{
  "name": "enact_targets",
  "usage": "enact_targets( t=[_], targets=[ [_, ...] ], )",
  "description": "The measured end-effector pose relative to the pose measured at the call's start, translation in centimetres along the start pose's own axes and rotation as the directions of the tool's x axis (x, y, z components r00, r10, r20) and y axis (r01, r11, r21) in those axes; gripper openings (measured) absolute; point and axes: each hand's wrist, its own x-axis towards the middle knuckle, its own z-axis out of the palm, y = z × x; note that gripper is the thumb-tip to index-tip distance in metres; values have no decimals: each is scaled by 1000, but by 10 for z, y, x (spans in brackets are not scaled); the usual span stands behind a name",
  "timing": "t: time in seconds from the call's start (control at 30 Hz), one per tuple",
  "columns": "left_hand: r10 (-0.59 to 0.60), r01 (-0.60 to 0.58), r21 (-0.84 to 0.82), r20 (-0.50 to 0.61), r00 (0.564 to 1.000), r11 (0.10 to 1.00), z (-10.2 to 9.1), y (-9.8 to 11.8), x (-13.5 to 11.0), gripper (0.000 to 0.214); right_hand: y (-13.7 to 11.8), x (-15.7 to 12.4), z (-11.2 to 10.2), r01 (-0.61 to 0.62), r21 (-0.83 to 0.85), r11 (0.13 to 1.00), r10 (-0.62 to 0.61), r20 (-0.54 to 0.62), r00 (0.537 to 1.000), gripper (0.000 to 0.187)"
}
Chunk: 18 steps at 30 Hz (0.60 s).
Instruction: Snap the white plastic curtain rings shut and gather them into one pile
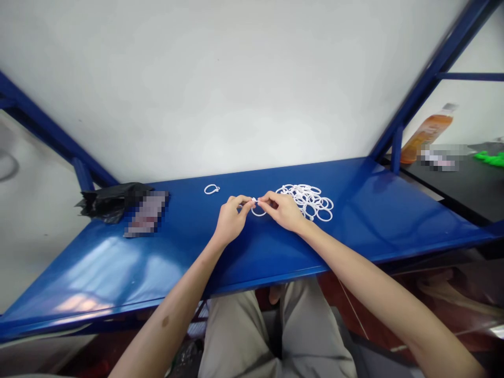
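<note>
My left hand [233, 216] and my right hand [284, 210] meet over the middle of the blue table, each with thumb and fingertips pinched. Between them they hold a white ring [259, 213], its loop hanging below the fingertips. It looks like a thin plastic or cord loop with a small knob where the fingers grip it. A heap of similar white rings [311, 198] lies just right of my right hand and is partly hidden by it. One single white ring [211, 189] rests apart, beyond my left hand.
The blue table [346, 210] backs onto a white wall [236, 89]. At its left lie a black plastic bag [112, 202] and a blurred flat item [147, 214]. On a dark table [464, 181] to the right are an orange drink bottle [427, 135] and something bright green [490, 158].
</note>
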Motion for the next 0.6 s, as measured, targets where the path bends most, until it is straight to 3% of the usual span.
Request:
enact_targets(
  t=[0.1,0.33,0.47,0.6],
  targets=[
    [-7,7,-20,0,1000,1000,-1,-1,-1,14,1,-1,1,37,-11,999,-37,11,999,20],
    [201,-199,114,-4,980,973,-4,-4,-6,10,5,-6,0,258,-291,921,-236,110,966,25],
    [255,-263,208,64,965,942,-3,-6,-6,13,3,-5,1,263,-414,872,-186,218,958,22],
    [256,-267,280,74,964,922,-1,-4,-3,16,-1,1,-3,142,-443,885,-80,156,985,18]
  ],
)
